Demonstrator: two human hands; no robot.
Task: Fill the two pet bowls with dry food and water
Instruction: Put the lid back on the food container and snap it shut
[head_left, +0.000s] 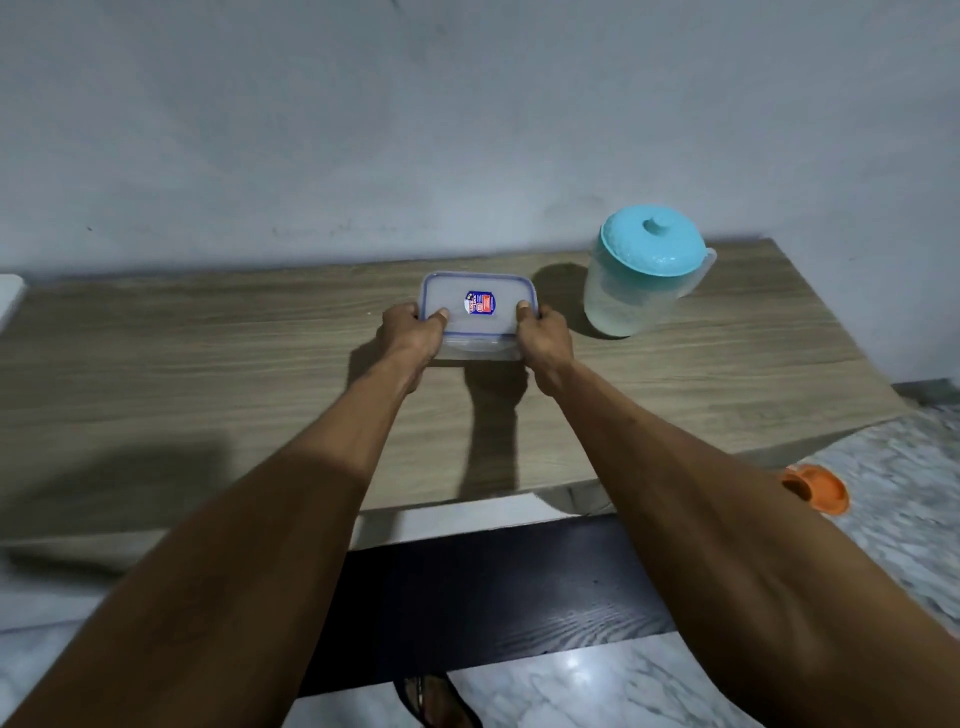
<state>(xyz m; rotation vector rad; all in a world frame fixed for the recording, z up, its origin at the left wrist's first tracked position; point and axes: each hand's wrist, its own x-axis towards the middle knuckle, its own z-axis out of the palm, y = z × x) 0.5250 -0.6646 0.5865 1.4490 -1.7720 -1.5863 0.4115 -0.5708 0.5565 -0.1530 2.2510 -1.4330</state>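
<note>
our left hand (410, 335) and right hand (543, 338) clasp the lidded food container (475, 312) on the wooden table (208, 338), beside the water jug (641, 280).

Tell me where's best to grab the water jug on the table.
Probably around the body of the jug, from its left: no handle shows from here, the spout points right, and the teal lid may lift off. The box sits close on that side.
</note>
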